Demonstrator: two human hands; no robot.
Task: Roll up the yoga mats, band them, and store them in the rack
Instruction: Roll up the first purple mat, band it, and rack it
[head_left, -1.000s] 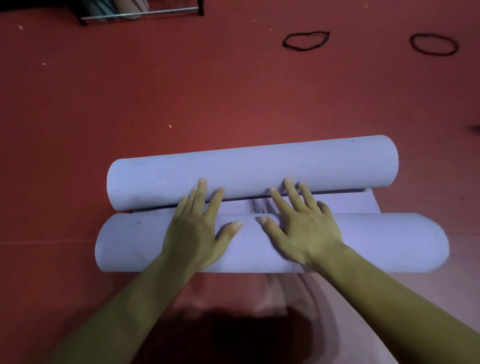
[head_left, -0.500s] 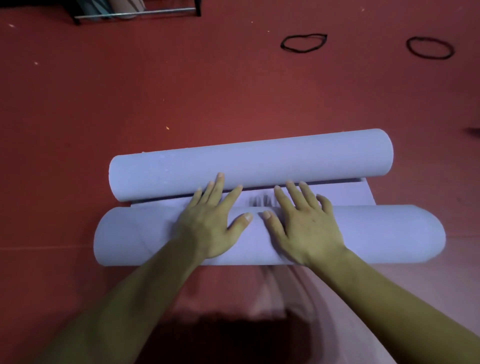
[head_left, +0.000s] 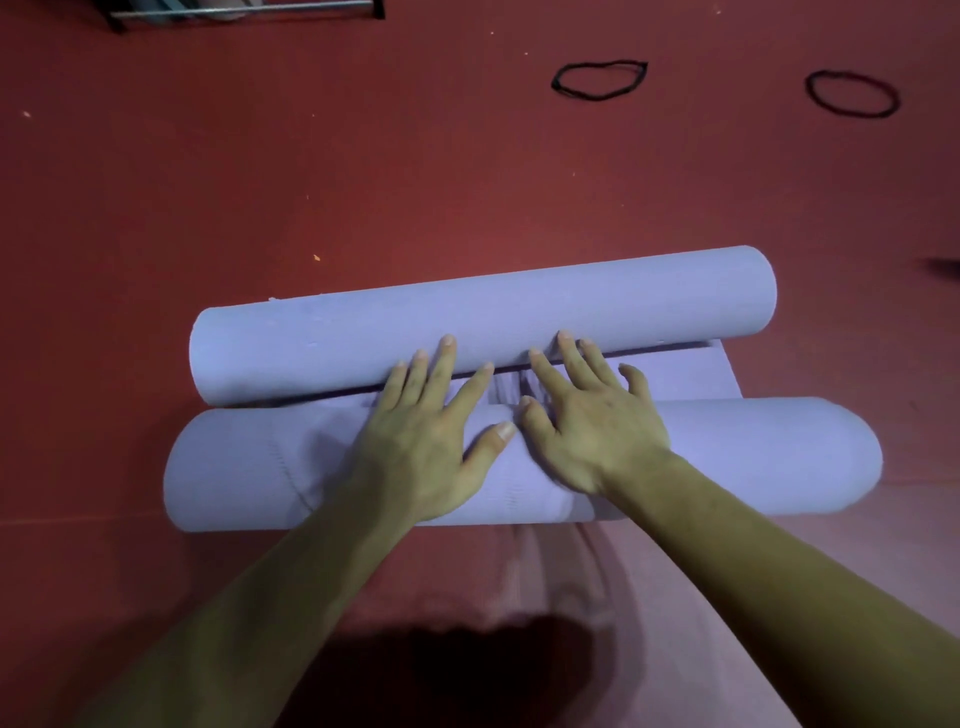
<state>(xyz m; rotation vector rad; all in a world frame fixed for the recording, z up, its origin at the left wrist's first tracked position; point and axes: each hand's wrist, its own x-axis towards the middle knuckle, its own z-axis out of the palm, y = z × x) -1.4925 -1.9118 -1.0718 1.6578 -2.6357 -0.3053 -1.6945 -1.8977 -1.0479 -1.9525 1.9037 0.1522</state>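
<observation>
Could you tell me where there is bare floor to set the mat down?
Widest bare floor: between far roll and rack, left of the left band. Smaller patch: between left band and right band. Crowded: the strip between far roll and near roll, where left hand and right hand lie.

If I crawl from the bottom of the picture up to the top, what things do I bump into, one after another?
near purple roll → flat strip of mat → far purple roll → black bands → rack
</observation>
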